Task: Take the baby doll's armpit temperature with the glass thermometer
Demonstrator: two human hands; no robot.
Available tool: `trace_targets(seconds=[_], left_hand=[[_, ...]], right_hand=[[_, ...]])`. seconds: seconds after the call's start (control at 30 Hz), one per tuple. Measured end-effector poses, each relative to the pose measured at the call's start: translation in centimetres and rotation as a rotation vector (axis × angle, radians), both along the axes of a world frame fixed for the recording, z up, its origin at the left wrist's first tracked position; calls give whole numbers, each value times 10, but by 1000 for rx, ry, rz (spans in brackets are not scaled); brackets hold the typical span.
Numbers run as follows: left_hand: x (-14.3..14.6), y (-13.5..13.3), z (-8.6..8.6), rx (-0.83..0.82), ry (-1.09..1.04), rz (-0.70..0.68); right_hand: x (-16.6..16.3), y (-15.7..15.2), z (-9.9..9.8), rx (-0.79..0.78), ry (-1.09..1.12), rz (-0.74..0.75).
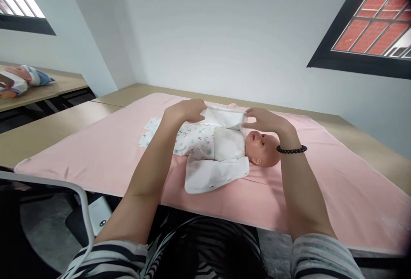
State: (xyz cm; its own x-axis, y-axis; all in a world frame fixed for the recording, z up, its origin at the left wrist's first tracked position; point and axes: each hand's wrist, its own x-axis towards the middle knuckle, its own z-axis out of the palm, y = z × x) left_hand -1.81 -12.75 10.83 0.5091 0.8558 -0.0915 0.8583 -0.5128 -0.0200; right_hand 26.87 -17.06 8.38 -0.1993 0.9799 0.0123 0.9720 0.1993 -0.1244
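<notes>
A baby doll [263,148] lies on its back on a pink blanket [105,150], head to the right. It wears patterned white trousers [195,139] and a white top [228,144]. The garment's near flap [212,175] is spread out flat on the blanket. Its far flap [223,117] is raised between my hands. My left hand [191,111] pinches the left end of that flap. At the other end, beside the doll's head, my right hand [261,119] grips the flap's corner between thumb and fingers.
The blanket covers most of a wooden table [128,94] set against a white wall. Another doll [24,79] lies on a table at the far left. Below the near edge at left are a white phone [99,214] and a curved white metal bar [84,202].
</notes>
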Motion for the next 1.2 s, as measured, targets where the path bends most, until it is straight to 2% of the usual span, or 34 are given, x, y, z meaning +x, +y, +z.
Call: trace_targets(seconds=[0.07, 0.1, 0.23, 0.3, 0.47, 0.63, 1.2], left_hand=[[5, 0, -2, 86, 4, 86], [8, 0, -2, 68, 24, 123], [13, -8, 1, -245, 166, 202], [11, -13, 3, -316, 186, 186], [10, -14, 2, -343, 128, 31], [12, -11, 0, -344, 153, 63], [6, -13, 3, -339, 125, 82]], right_hand=[[1, 6, -5, 140, -49, -91], [1, 8, -7, 161, -62, -123], [-2, 8, -9, 129, -53, -140], [-4, 6, -8, 85, -24, -98], [-14, 6, -11, -150, 4, -11], [-27, 12, -21, -296, -37, 12], [-43, 11, -28, -367, -227, -90]])
